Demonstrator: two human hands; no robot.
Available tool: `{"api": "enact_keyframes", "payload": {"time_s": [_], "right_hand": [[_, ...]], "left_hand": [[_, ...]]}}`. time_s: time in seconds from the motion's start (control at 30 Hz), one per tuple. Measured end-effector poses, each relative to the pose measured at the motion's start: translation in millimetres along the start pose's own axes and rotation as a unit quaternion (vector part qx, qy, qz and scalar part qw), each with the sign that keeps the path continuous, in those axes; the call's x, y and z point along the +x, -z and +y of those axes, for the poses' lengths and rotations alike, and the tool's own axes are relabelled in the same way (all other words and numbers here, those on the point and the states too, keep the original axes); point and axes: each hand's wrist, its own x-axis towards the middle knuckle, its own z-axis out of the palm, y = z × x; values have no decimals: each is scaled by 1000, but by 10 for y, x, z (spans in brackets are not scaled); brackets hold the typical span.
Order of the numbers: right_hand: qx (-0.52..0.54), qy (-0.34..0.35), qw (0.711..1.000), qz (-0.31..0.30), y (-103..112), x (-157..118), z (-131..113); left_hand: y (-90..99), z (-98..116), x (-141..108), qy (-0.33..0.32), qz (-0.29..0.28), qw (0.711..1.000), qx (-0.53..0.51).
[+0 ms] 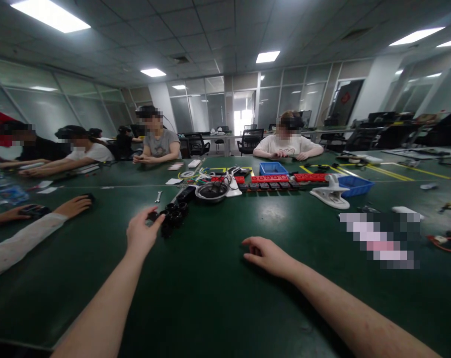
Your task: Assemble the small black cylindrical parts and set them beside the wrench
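My left hand (142,231) is at a cluster of small black round parts (175,215) left of the middle of the green table (206,293). Its thumb and index finger close around one black round part (153,216) at the cluster's left edge. What exactly the parts are is too dark to tell. My right hand (267,255) rests on the tabletop to the right, holding nothing, thumb and index finger slightly apart. Behind the cluster lie a black oblong device (186,194) and a round black dish with a metallic rim (211,193).
A small wrench (158,197) lies behind my left hand. Farther back are red strips (269,179), blue bins (273,168) and a white clip stand (332,194). At left, a co-worker's hand (75,206) reaches over the table. Other people sit across.
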Motion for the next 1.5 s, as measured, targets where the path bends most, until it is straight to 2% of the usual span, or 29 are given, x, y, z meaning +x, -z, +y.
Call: {"api": "enact_keyframes", "payload": {"time_s": [0.07,0.17,0.33,0.5,0.7,0.83,0.9,1.03,1.1,1.2,1.27,1.37,1.5], "right_hand": [[6,-3,1000,-3,-2,2,-1],[16,-8,1000,-9,8,0,-18],[16,-8,1000,-15,17,2,-37],[17,-6,1000,-13,8,1,-32],[13,6,1000,-14,12,0,-16],[7,13,1000,-15,15,-1,-3],[5,14,1000,-14,14,-3,1],[6,16,1000,-10,9,-6,10],[7,18,1000,-7,9,-8,11],[2,25,1000,-4,17,-13,3],[-2,26,1000,-3,23,-17,-1],[-1,26,1000,-3,23,-19,8],[0,32,999,-2,22,-20,30]], "left_hand": [[-9,17,-17,8,-7,1000,17],[-38,-4,-15,49,-30,998,-26],[-76,-34,-21,80,-21,995,-55],[-92,-26,-62,62,-44,997,12],[-176,-97,-43,71,-118,987,79],[-173,-69,-60,65,-131,980,132],[-135,-12,-103,40,-104,980,164],[-40,150,-124,-40,58,977,202],[-33,229,-28,-84,70,973,201],[-109,329,254,-138,-40,965,218],[-205,380,471,-144,-128,951,244],[-371,427,729,-133,-184,939,259],[-567,425,892,-106,-237,924,280]]}}
